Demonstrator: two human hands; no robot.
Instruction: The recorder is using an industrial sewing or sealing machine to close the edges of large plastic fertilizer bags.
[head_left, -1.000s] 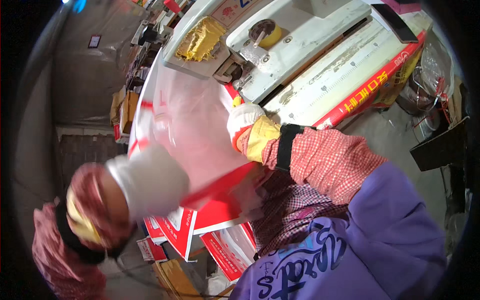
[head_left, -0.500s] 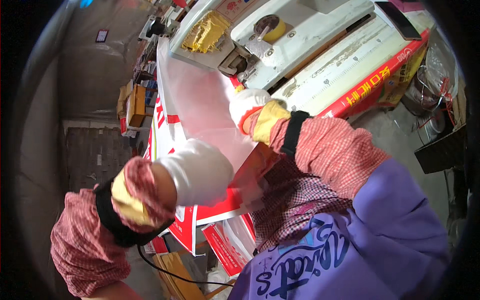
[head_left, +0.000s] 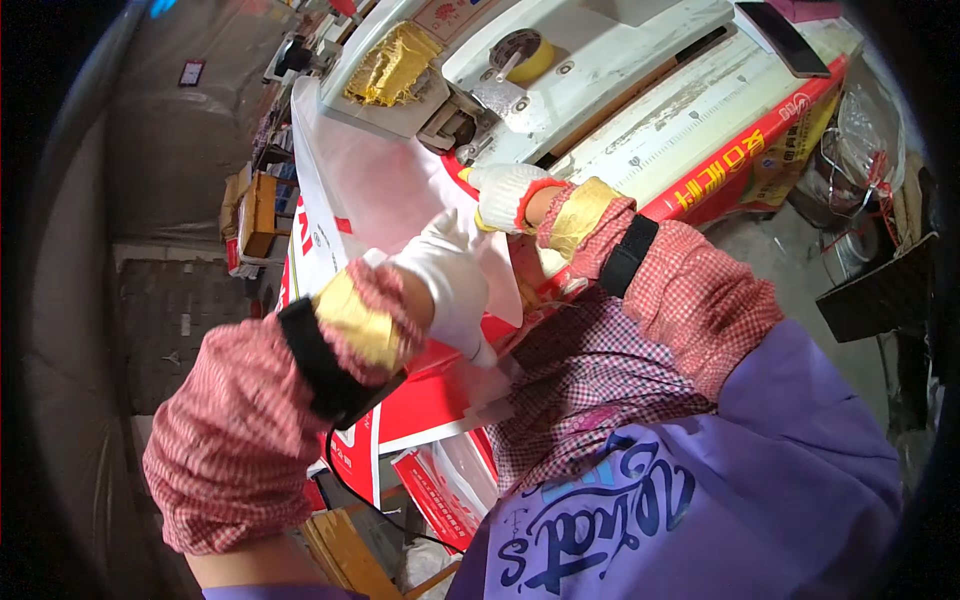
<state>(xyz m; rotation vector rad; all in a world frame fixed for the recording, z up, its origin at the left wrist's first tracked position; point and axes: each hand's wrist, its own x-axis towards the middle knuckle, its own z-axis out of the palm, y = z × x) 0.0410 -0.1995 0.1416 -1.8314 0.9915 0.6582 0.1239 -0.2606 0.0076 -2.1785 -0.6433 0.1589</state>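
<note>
A clear plastic bag [head_left: 375, 195] with red and white print lies against the white sealing machine [head_left: 600, 70]. My right hand [head_left: 505, 195], in a white glove, grips the bag's top edge beside the machine's metal jaw [head_left: 455, 125]. My left hand [head_left: 450, 285], also white-gloved, rests flat on the bag just below the right one, fingers closed over the plastic. Both forearms wear red checked sleeves with yellow cuffs and black bands.
A yellow tape roll [head_left: 530, 60] and yellow cloth [head_left: 395, 65] sit on the machine. A red printed panel [head_left: 740, 155] runs along its front. Red and white bags [head_left: 435, 485] are stacked below. Boxes [head_left: 255, 210] stand on shelves at left; a dark phone [head_left: 790, 40] lies at top right.
My left hand has risen from low at the left up onto the bag, close under my right hand. The bag has been drawn nearer the machine's jaw.
</note>
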